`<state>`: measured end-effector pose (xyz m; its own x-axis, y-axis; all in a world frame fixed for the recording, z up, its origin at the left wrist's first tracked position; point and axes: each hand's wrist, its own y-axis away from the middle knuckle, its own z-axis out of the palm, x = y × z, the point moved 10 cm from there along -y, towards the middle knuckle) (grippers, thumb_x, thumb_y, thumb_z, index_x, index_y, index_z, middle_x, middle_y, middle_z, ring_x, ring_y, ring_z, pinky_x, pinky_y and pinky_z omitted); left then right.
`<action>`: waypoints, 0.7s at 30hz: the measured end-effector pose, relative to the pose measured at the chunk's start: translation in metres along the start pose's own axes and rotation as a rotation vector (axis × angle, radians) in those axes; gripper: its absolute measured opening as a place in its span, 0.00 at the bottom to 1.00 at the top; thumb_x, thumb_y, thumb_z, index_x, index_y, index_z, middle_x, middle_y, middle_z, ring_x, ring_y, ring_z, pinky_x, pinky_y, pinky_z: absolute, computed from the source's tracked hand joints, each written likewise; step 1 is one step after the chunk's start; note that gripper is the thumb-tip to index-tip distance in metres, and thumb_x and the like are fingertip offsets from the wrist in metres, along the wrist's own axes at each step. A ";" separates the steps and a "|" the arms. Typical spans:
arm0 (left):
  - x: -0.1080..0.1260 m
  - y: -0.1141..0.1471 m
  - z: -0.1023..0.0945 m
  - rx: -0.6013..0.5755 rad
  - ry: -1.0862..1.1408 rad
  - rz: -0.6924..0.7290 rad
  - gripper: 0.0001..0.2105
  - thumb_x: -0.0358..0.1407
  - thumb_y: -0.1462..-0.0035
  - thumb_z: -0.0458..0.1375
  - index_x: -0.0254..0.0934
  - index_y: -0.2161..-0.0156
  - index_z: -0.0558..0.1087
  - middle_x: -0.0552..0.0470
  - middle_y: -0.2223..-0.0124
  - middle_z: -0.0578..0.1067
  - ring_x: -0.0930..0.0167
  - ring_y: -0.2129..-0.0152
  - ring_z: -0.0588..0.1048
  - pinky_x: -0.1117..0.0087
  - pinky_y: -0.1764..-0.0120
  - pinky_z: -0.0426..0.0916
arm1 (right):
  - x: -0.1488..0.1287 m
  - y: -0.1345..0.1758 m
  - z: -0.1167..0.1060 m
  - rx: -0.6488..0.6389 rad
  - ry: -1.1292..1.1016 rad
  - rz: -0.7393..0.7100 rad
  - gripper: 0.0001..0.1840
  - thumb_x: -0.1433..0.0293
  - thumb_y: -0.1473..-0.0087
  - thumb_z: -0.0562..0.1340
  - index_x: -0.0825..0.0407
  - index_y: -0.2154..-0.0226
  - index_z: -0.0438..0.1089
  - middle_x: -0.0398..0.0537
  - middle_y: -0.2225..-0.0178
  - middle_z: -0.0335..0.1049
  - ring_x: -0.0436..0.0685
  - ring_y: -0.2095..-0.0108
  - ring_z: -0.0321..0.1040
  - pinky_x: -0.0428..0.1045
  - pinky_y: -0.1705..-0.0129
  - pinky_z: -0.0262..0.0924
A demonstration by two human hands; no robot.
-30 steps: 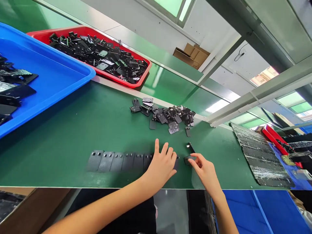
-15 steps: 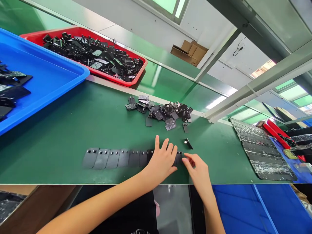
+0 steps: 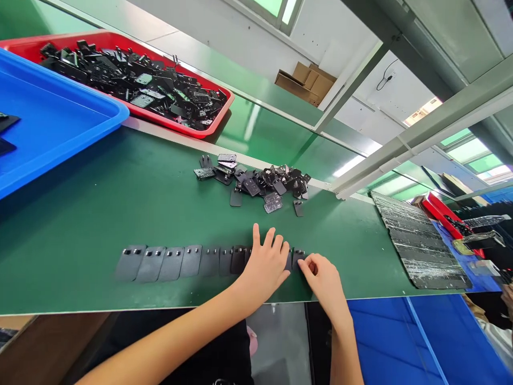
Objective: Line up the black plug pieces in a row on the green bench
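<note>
End plate (image 3: 296, 260), at R. end of the row of black plates (image 3: 170, 266) on green counter (image 3: 132, 206), is prob. light, stiff, slightly slippery; better to take side edges. R. hand (image 3: 324, 280) touches its R. edge; whether grip pinches, I can't tell. L. hand (image 3: 262, 263), fingers spread, covers part of row.

No readable text, labels, numbers or signs; white mark (image 3: 223, 382) on dark clothing (image 3: 216, 350) illegible

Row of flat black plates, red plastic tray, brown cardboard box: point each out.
Row of flat black plates (image 3: 171, 264): head view, on the third plate from the left.
Red plastic tray (image 3: 202, 132): head view, on its front wall near the right corner.
Brown cardboard box (image 3: 295, 89): head view, on its front side.
</note>
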<state>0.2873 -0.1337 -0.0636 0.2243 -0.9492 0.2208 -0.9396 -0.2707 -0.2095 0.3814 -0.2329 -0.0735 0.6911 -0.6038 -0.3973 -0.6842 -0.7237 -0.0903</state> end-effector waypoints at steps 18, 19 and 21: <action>0.022 -0.013 0.010 0.007 0.019 0.019 0.19 0.46 0.44 0.59 0.34 0.54 0.72 0.42 0.54 0.71 0.52 0.43 0.60 0.34 0.42 0.47 | 0.020 -0.008 -0.005 0.077 -0.060 -0.085 0.23 0.65 0.34 0.45 0.52 0.42 0.62 0.54 0.42 0.62 0.60 0.42 0.57 0.63 0.42 0.56; 0.022 -0.013 0.010 0.010 0.014 0.017 0.19 0.46 0.44 0.59 0.34 0.54 0.71 0.42 0.54 0.71 0.52 0.43 0.60 0.34 0.42 0.47 | 0.023 0.008 -0.007 0.090 -0.097 -0.052 0.23 0.65 0.34 0.45 0.51 0.42 0.62 0.53 0.43 0.63 0.59 0.43 0.57 0.61 0.42 0.57; 0.022 -0.013 0.010 0.014 0.004 0.016 0.19 0.46 0.44 0.59 0.33 0.54 0.71 0.41 0.54 0.70 0.53 0.43 0.60 0.34 0.42 0.47 | 0.021 0.033 -0.007 0.076 -0.171 -0.024 0.22 0.65 0.34 0.46 0.49 0.42 0.62 0.52 0.44 0.64 0.58 0.44 0.58 0.59 0.43 0.59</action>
<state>0.3071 -0.1531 -0.0656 0.2084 -0.9527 0.2212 -0.9392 -0.2580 -0.2266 0.3745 -0.2718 -0.0779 0.6624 -0.5161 -0.5430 -0.6878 -0.7062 -0.1678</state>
